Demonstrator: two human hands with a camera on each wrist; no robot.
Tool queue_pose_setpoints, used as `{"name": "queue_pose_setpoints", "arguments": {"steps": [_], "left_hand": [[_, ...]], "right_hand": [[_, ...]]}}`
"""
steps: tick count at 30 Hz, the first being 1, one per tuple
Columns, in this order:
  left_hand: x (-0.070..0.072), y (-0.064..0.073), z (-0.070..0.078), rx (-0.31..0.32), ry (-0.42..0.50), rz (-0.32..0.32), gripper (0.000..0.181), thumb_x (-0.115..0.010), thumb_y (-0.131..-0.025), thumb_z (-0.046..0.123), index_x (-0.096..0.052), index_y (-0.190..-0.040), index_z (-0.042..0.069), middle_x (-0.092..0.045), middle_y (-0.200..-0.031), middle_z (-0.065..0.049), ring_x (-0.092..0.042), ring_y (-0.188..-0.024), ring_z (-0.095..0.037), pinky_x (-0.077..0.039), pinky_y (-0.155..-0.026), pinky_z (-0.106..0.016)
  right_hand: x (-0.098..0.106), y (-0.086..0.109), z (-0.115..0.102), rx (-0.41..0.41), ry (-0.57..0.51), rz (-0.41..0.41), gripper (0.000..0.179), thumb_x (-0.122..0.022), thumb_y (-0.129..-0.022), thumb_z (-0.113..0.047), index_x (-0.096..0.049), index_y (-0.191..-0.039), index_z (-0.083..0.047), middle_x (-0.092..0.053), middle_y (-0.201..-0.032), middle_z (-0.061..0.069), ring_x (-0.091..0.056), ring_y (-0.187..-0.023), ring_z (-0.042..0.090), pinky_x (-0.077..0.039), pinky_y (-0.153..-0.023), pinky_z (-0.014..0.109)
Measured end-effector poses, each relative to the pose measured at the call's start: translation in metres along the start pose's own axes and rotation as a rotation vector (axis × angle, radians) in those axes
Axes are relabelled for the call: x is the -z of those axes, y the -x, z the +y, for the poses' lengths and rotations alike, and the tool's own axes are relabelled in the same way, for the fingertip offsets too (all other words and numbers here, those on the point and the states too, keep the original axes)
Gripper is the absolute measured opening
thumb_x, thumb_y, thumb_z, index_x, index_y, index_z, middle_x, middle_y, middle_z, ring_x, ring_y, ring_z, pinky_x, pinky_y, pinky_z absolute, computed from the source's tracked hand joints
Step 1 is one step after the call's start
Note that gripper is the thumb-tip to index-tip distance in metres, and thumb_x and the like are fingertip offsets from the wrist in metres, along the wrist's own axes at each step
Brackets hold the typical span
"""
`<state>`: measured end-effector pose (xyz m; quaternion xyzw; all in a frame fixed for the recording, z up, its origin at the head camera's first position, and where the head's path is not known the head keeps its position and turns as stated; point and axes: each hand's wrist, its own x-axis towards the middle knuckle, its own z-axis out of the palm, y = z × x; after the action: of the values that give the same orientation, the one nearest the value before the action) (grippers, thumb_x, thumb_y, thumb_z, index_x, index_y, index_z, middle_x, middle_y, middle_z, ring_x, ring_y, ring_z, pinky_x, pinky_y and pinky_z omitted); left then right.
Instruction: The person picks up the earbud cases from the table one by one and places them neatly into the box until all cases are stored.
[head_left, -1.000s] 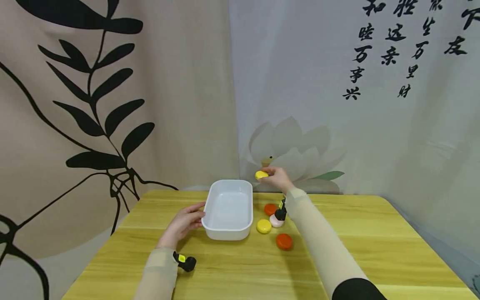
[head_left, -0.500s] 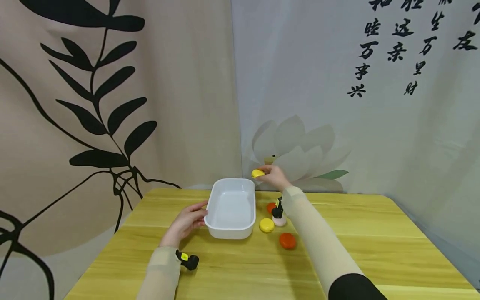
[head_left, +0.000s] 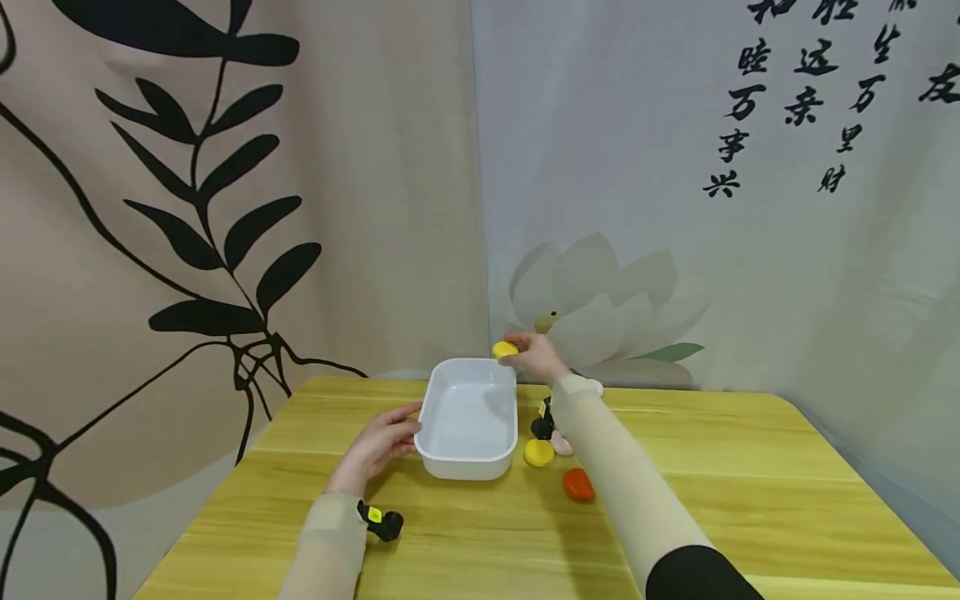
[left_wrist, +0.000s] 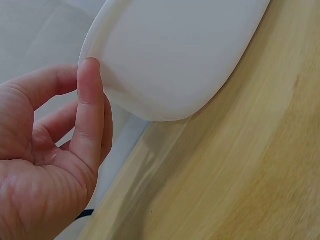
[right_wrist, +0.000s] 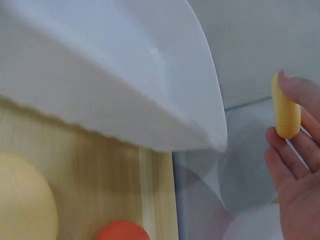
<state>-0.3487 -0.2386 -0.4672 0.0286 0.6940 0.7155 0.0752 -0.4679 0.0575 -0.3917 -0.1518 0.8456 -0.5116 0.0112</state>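
A white rectangular tub (head_left: pixel 465 469) stands on the wooden table. At its left side is my left hand (head_left: pixel 378 446); in the left wrist view the thumb lies at the rim with fingers behind, pinching the tub's edge. My right hand (head_left: pixel 538 357) is raised at the tub's far right corner. Between its thumb and fingers it pinches a thick yellow round disc (right_wrist: pixel 287 112), seen edge-on in the right wrist view. A second yellow disc (head_left: pixel 538 452), a pale pink disc (head_left: pixel 561 443) and an orange disc (head_left: pixel 578 484) lie right of the tub, partly hidden by my right arm.
The wooden table (head_left: pixel 465 542) reaches back to a printed cloth backdrop (head_left: pixel 390 208). Its far edge runs just behind the tub. A white piece (head_left: pixel 596 387) peeks out behind my right sleeve. Both wrists carry small black cameras.
My right hand has moved left with the yellow disc, from beside the tub to its far right corner. The right arm now covers more of the discs on the table. My left hand stays at the tub.
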Motion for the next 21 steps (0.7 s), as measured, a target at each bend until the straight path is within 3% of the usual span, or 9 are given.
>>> {"name": "queue_pose_setpoints", "arguments": {"steps": [13,17,21], "left_hand": [[-0.001,-0.002,-0.003,-0.007,0.003,-0.009,0.055,-0.06,-0.092,0.003,-0.041,-0.144,-0.003,-0.06,-0.095,-0.012,-0.059,-0.067,-0.013,-0.054,-0.065,-0.024],[-0.002,-0.001,-0.002,0.001,0.002,0.007,0.053,-0.06,-0.093,0.003,-0.043,-0.143,-0.002,-0.06,-0.099,-0.018,-0.06,-0.067,-0.014,-0.054,-0.065,-0.024],[-0.003,0.0,-0.001,0.006,0.008,0.022,0.051,-0.06,-0.093,0.002,-0.045,-0.142,-0.001,-0.06,-0.097,-0.015,-0.06,-0.067,-0.015,-0.055,-0.066,-0.025]], "right_hand": [[-0.033,-0.003,-0.012,-0.019,0.013,0.038,0.051,-0.078,-0.083,-0.017,-0.061,-0.13,-0.006,-0.063,-0.124,0.008,-0.058,-0.108,0.023,-0.05,-0.092,0.033],[-0.038,-0.005,-0.011,-0.018,-0.002,0.037,0.05,-0.078,-0.083,-0.015,-0.061,-0.129,-0.004,-0.062,-0.124,0.01,-0.059,-0.108,0.024,-0.05,-0.092,0.033],[-0.043,-0.005,-0.012,-0.023,0.01,0.048,0.048,-0.078,-0.083,-0.015,-0.063,-0.127,-0.004,-0.063,-0.122,0.01,-0.059,-0.107,0.025,-0.05,-0.091,0.034]]}}
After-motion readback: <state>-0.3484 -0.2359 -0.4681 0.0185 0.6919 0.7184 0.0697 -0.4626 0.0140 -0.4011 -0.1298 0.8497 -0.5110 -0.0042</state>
